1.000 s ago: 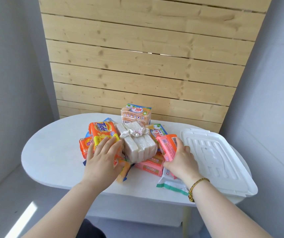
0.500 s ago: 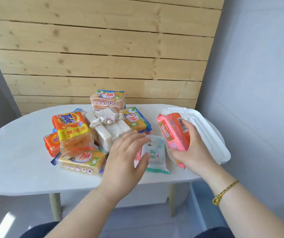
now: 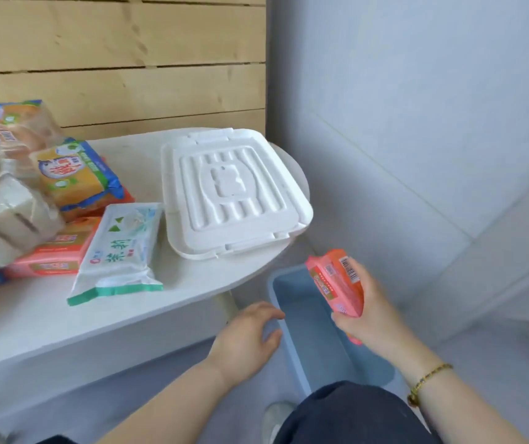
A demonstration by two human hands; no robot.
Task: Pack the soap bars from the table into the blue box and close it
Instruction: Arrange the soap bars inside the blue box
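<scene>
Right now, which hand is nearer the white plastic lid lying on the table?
Left. The left hand sits below the white plastic lid's front edge; the right hand is lower right, holding pink soap.

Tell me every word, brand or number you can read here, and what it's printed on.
"茶韵", roughly, in large green characters: white and green soap pack on the table.
Barcode and small print, too blurred to read: pink soap bar in the right hand.
Red logo characters, too blurred: yellow and blue soap pack.
Labels on the other packs at the left: unreadable.
White lid: no text.
</scene>
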